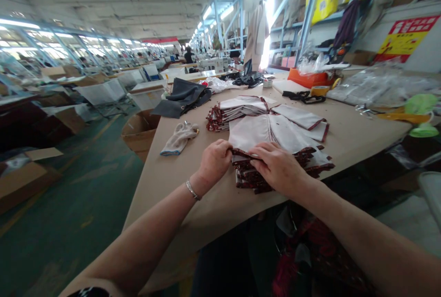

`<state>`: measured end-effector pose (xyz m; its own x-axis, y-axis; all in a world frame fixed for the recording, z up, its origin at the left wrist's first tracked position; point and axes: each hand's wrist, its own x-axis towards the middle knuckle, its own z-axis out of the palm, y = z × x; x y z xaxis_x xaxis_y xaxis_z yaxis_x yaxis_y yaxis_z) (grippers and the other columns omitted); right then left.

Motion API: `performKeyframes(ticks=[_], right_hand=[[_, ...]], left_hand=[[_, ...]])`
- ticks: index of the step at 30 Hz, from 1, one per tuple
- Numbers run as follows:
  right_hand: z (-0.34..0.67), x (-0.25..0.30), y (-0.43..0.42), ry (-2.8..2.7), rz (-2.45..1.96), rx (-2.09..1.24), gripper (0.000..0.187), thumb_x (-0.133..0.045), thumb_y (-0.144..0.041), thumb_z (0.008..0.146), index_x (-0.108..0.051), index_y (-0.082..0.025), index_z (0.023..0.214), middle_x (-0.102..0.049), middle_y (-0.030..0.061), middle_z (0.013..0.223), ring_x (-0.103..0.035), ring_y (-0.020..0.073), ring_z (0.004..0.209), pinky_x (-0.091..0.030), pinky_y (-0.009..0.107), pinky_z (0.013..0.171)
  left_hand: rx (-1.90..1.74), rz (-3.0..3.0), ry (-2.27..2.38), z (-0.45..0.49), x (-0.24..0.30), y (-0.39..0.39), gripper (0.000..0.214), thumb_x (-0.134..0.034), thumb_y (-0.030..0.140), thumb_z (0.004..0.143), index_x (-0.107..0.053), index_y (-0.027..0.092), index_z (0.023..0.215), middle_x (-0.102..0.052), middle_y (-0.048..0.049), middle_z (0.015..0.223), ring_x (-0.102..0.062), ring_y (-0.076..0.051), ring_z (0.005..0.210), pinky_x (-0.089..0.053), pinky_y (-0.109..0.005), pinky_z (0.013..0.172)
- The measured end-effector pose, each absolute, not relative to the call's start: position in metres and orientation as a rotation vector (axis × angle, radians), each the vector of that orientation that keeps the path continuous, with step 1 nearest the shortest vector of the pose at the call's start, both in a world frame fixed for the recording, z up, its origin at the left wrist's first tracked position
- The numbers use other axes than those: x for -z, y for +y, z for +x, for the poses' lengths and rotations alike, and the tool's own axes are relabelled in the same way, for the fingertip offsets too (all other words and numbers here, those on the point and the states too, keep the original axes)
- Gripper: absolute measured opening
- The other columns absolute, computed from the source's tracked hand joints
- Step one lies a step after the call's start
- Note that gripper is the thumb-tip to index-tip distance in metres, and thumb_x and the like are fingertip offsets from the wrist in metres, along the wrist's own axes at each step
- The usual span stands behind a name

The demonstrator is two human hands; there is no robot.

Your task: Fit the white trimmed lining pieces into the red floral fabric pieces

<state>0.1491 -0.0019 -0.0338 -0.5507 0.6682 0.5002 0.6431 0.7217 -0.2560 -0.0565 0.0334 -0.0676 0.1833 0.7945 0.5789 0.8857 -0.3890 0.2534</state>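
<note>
A stack of white fabric pieces with dark red patterned edges (275, 138) lies at the near edge of a long tan table (193, 182). My left hand (215, 161), a bracelet on its wrist, pinches the stack's left near corner. My right hand (277, 166) lies curled over the near edge of the same stack, fingers closed on the pieces. A second pile of the same pieces (234, 111) sits just behind, and one folded piece (305, 120) lies to its right.
A white work glove (179, 138) lies left of the stacks. Dark grey cloth (182, 97), an orange tray (306, 78), tape rolls and plastic bags (372, 86) crowd the far side. Cardboard boxes (139, 131) stand on the green floor at left.
</note>
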Motion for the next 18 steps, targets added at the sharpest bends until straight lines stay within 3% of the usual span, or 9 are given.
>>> performKeyframes(ticks=[4,9,12,15,18], right_hand=[[0.115,0.021,0.028,-2.438,-1.186,0.177,0.022,-0.051,-0.021,0.089,-0.060,-0.015,0.108,-0.062,0.0122,0.107,-0.054,0.0277,0.104,-0.045,0.040,0.088],[0.135,0.007,0.053,-2.392,-1.474,0.224,0.031,-0.038,-0.007,0.086,-0.063,-0.012,0.102,-0.063,0.0197,0.103,-0.061,0.0308,0.093,-0.047,0.041,0.076],[0.172,0.001,0.041,-2.170,-1.605,0.199,0.036,-0.045,-0.009,0.080,-0.062,-0.014,0.111,-0.067,0.0159,0.094,-0.064,0.0300,0.085,-0.046,0.041,0.075],[0.201,0.017,-0.002,-2.055,-1.392,0.194,0.036,-0.048,-0.010,0.075,-0.060,-0.017,0.108,-0.068,0.0094,0.090,-0.063,0.0259,0.083,-0.046,0.035,0.075],[0.215,0.062,-0.062,-2.119,-1.204,0.094,0.026,-0.044,-0.007,0.077,-0.059,-0.019,0.095,-0.065,0.0059,0.084,-0.061,0.0204,0.078,-0.044,0.029,0.070]], left_hand=[[1.103,-2.264,-1.560,-0.044,0.045,0.029,0.013,-0.053,0.009,0.076,-0.060,0.019,0.073,-0.062,-0.0029,0.076,-0.058,-0.017,0.073,-0.044,-0.027,0.067],[1.152,-2.276,-1.483,-0.043,0.032,0.019,0.014,-0.050,0.008,0.076,-0.056,0.020,0.071,-0.057,-0.0020,0.075,-0.054,-0.016,0.072,-0.041,-0.027,0.065],[1.285,-2.277,-1.547,-0.041,0.039,0.010,0.009,-0.053,0.011,0.074,-0.056,0.019,0.072,-0.056,-0.0014,0.077,-0.052,-0.014,0.068,-0.041,-0.027,0.063],[1.756,-2.342,-1.774,-0.024,0.050,-0.013,0.006,-0.057,0.015,0.073,-0.055,0.019,0.068,-0.052,0.0026,0.063,-0.046,-0.010,0.054,-0.039,-0.023,0.052],[2.685,-2.232,-2.036,0.006,0.060,-0.051,0.009,-0.062,0.025,0.074,-0.054,0.019,0.072,-0.054,0.0038,0.061,-0.050,-0.010,0.050,-0.042,-0.020,0.045]])
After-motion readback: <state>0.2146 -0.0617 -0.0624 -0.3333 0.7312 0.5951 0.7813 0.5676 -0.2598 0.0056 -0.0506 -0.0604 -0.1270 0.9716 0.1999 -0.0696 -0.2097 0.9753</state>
